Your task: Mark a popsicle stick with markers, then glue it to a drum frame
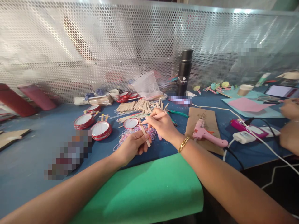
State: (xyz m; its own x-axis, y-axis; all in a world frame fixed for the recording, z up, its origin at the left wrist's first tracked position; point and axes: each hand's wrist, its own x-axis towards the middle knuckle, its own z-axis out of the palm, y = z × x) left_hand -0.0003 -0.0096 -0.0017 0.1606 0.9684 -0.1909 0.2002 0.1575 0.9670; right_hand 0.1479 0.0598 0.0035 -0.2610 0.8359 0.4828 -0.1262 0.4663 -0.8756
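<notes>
My left hand is closed on a flat wooden craft stick, which it holds tilted above the table. A pale pink pen sits in the closed fingers of my right hand, its tip at or close to the stick's upper part. Beneath both hands lies a tangle of pink and purple string or loops. Just behind is a small red-rimmed drum-like disc. Many loose craft sticks are heaped farther back, beside green-handled pliers.
Red-rimmed discs stand at left. A pink glue gun rests on cardboard at right, near cables and a power strip. A black bottle stands before the perforated metal screen. Another person's hands show far right.
</notes>
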